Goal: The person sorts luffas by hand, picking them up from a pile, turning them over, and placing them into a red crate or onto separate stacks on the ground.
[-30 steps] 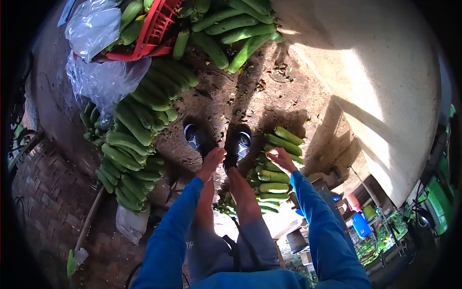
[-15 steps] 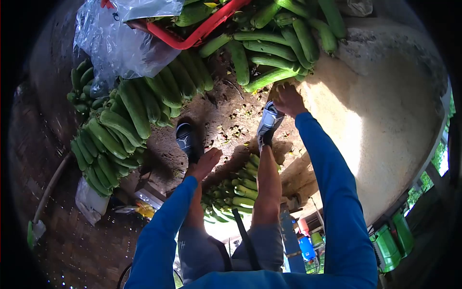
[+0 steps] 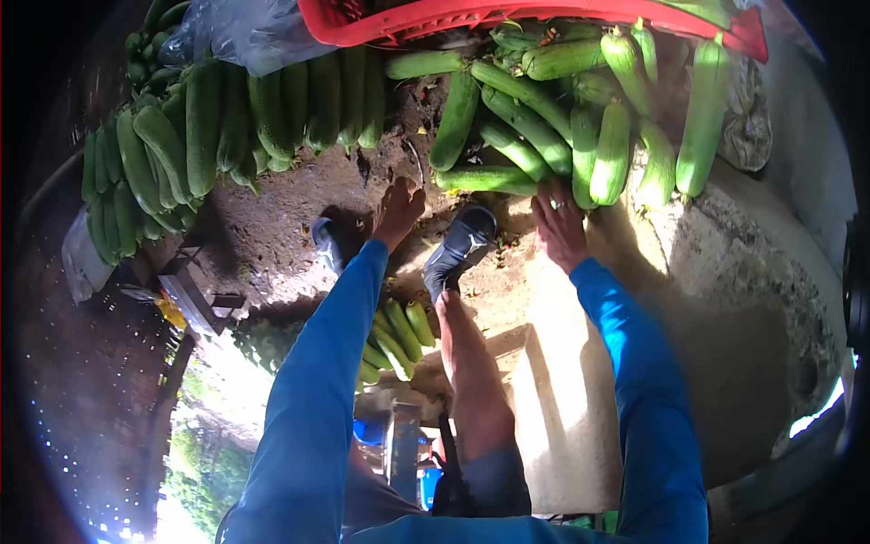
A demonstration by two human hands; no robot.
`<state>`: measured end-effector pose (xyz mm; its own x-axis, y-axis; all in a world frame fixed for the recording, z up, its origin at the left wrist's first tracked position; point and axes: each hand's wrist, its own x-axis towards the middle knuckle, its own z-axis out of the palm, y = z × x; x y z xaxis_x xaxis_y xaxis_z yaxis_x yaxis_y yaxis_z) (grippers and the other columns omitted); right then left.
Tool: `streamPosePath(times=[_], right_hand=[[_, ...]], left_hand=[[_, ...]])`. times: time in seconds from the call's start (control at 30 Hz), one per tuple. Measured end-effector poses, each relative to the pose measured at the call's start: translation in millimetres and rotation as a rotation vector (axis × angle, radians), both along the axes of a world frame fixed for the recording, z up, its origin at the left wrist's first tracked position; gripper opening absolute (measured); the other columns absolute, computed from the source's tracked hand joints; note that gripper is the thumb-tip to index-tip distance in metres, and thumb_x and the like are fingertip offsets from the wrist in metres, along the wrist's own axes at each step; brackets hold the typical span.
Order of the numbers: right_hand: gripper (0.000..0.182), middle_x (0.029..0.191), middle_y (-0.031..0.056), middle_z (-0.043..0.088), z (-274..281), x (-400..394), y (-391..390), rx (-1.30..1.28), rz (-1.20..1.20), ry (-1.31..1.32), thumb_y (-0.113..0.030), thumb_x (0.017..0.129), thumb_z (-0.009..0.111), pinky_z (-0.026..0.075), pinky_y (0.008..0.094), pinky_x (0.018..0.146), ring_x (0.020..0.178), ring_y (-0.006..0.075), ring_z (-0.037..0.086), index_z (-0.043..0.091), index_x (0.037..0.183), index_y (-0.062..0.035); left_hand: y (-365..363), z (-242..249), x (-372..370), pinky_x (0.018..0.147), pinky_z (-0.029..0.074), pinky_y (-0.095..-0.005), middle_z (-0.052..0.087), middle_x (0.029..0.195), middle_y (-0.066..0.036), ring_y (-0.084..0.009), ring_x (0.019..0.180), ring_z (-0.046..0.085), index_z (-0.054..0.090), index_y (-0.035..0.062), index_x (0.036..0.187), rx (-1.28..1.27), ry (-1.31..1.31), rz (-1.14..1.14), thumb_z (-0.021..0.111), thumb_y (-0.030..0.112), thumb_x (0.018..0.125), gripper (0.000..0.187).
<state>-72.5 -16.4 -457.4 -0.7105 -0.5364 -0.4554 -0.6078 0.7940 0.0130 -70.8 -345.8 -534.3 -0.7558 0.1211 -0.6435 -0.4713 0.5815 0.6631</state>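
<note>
Reaching forward on the right, my right hand (image 3: 559,224) has its fingers at the near edge of a loose pile of long green gourds (image 3: 523,113). Its fingertips meet the end of a gourd lying crosswise (image 3: 487,179); whether they grip it is unclear. My left hand (image 3: 399,213) hangs over the dirt floor, fingers partly apart and nothing visible in them, left of that crosswise gourd. On the left, more gourds stand packed in a long row (image 3: 204,113). Both sleeves are blue.
A red crate (image 3: 399,24) crosses the top, beside clear plastic (image 3: 258,36). My shoes (image 3: 467,238) stand on the dirt floor. More gourds (image 3: 399,335) lie behind my legs. A pale concrete wall (image 3: 752,263) curves along the right, with a small bench (image 3: 192,292) at left.
The view has turned and moved nearer to the loose gourds and crate. My left hand has reached forward from beside my leg. My right hand is still at the pile's edge, its fingers now more visible.
</note>
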Motion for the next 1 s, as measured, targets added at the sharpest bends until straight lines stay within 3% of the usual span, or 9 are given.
streamPosePath(times=[0.13, 0.3, 0.4, 0.57, 0.67, 0.7, 0.83, 0.97, 1.0], right_hand=[[0.051, 0.146, 0.0175, 0.035, -15, 5, 17, -0.096, 0.014, 0.008, -0.016, 0.074, 0.061, 0.027, 0.0535, 0.111, 0.135, 0.0431, 0.03, 0.056, 0.123, -0.0002], [0.042, 0.137, 0.0157, 0.046, -9, -3, -11, -0.12, -0.107, 0.052, -0.018, 0.08, 0.056, 0.032, 0.0549, 0.107, 0.124, 0.0422, 0.042, 0.058, 0.12, -0.0043], [0.049, 0.14, 0.0151, 0.041, -19, -5, -26, -0.143, -0.171, 0.138, -0.02, 0.076, 0.062, 0.034, 0.0569, 0.102, 0.122, 0.0413, 0.042, 0.056, 0.122, -0.0066], [0.052, 0.133, 0.0221, 0.045, -28, -11, -30, -0.39, -0.535, -0.048, -0.021, 0.077, 0.064, 0.04, 0.047, 0.099, 0.117, 0.0418, 0.047, 0.052, 0.124, -0.0045], [0.053, 0.132, 0.0267, 0.047, -50, 6, -24, -0.38, -0.552, -0.113, -0.021, 0.082, 0.063, 0.037, 0.046, 0.105, 0.122, 0.0431, 0.045, 0.048, 0.129, -0.0029], [0.053, 0.128, 0.0265, 0.05, -81, 28, 8, -0.08, 0.042, 0.05, -0.023, 0.084, 0.062, 0.037, 0.0456, 0.106, 0.12, 0.0438, 0.046, 0.047, 0.13, -0.0019], [0.055, 0.116, 0.0269, 0.057, -55, 10, -30, -0.533, -0.582, 0.031, -0.021, 0.079, 0.07, 0.046, 0.046, 0.094, 0.106, 0.0413, 0.056, 0.053, 0.126, 0.0034], [0.062, 0.108, 0.0247, 0.06, -89, 44, -13, -0.521, -0.516, 0.201, -0.026, 0.08, 0.074, 0.051, 0.0432, 0.084, 0.098, 0.0407, 0.06, 0.048, 0.125, 0.007], [0.068, 0.105, 0.0224, 0.058, -91, 44, -8, -0.438, -0.665, -0.063, -0.04, 0.079, 0.076, 0.049, 0.0377, 0.085, 0.099, 0.0338, 0.059, 0.048, 0.124, 0.0024]], left_hand=[[45, -2, -53, 0.101, 0.033, -0.0557, 0.048, 0.128, -0.028, -0.0451, 0.12, 0.045, 0.042, 0.0022, 0.129, -0.146, -0.071, -0.003, 0.055, 0.041, 0.083, 0.062], [82, -55, -62, 0.106, 0.026, -0.0595, 0.028, 0.143, -0.03, -0.0511, 0.131, 0.027, 0.026, 0.0106, 0.144, -0.168, -0.042, 0.037, 0.062, 0.054, 0.077, 0.088], [96, -82, -54, 0.105, 0.027, -0.0589, 0.032, 0.141, -0.028, -0.0502, 0.13, 0.03, 0.029, 0.0063, 0.14, -0.308, -0.015, 0.109, 0.063, 0.052, 0.077, 0.085], [44, -17, -67, 0.093, 0.046, -0.0421, 0.062, 0.112, -0.024, -0.0317, 0.106, 0.061, 0.043, -0.0032, 0.13, 0.225, -0.279, 0.077, 0.069, 0.053, 0.075, 0.082], [0, -14, -25, 0.084, 0.049, -0.0356, 0.064, 0.11, -0.014, -0.0191, 0.097, 0.062, 0.056, -0.0024, 0.118, 0.29, -0.298, 0.139, 0.068, 0.044, 0.082, 0.06], [-13, -1, -10, 0.087, 0.047, -0.0332, 0.064, 0.11, -0.012, -0.0165, 0.099, 0.06, 0.056, -0.0019, 0.121, 0.426, -0.4, 0.228, 0.068, 0.042, 0.084, 0.059], [-53, 25, 54, 0.093, 0.043, -0.0323, 0.06, 0.114, -0.013, -0.0204, 0.105, 0.056, 0.051, -0.0006, 0.127, 0.534, -0.572, 0.435, 0.069, 0.039, 0.082, 0.063], [-53, 39, 102, 0.094, 0.043, -0.032, 0.059, 0.114, -0.011, -0.0186, 0.105, 0.056, 0.052, 0.0001, 0.127, 0.607, -0.567, 0.638, 0.068, 0.039, 0.082, 0.062], [-52, 44, 106, 0.093, 0.043, -0.0319, 0.059, 0.113, -0.01, -0.0183, 0.104, 0.056, 0.052, 0.0006, 0.126, 0.651, -0.596, 0.715, 0.068, 0.039, 0.082, 0.061]])
